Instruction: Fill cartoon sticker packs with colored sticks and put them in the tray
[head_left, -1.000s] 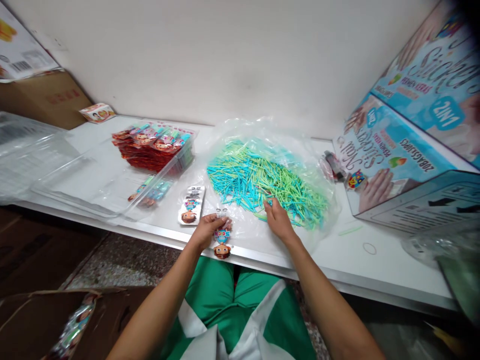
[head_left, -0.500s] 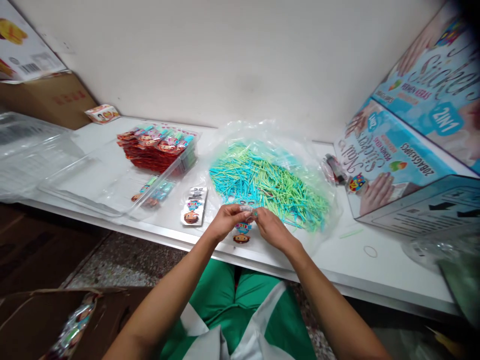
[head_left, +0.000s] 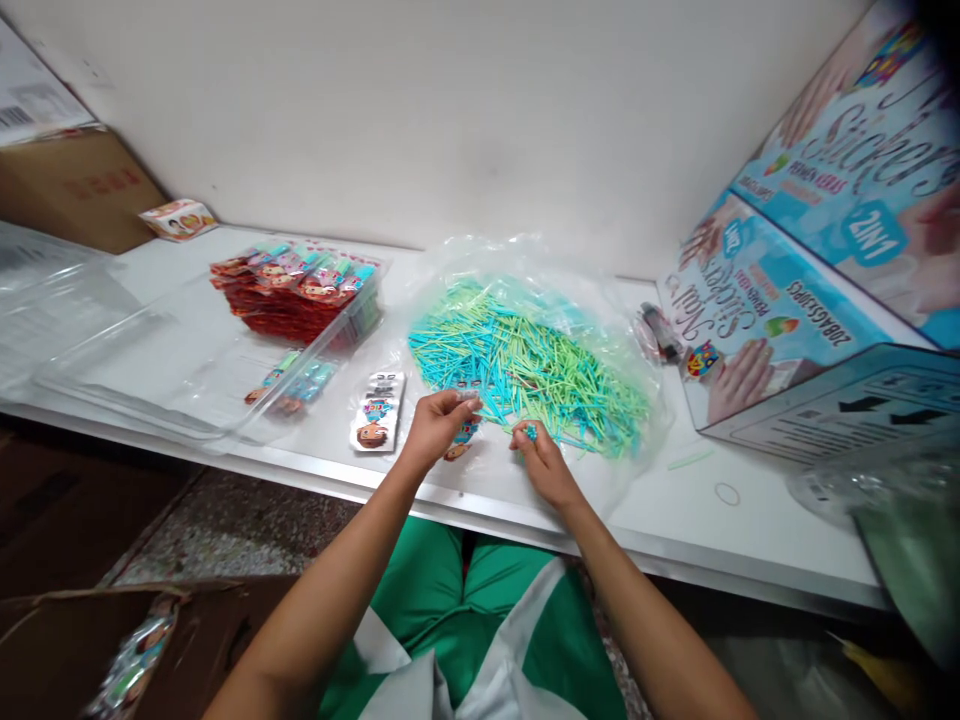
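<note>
My left hand pinches the upper part of a small clear printed packet, which hangs below the fingers with a cartoon head at its lower end. To the right, apart from the packet, my right hand is closed around a small bunch of thin sticks whose blue-green ends poke out above the fingers. Just behind both hands lies a heap of thin blue and green sticks on a clear plastic bag. A stack of flat printed packets rests left of my left hand.
A clear plastic tray on the left holds a pile of red filled packets. Blue printed boxes stand at the right. A loose green stick and a rubber band lie on the white table.
My hands have come apart: the left moved left with the packet, while the right drew away from it with the bunch of sticks. The whole view has shifted slightly.
</note>
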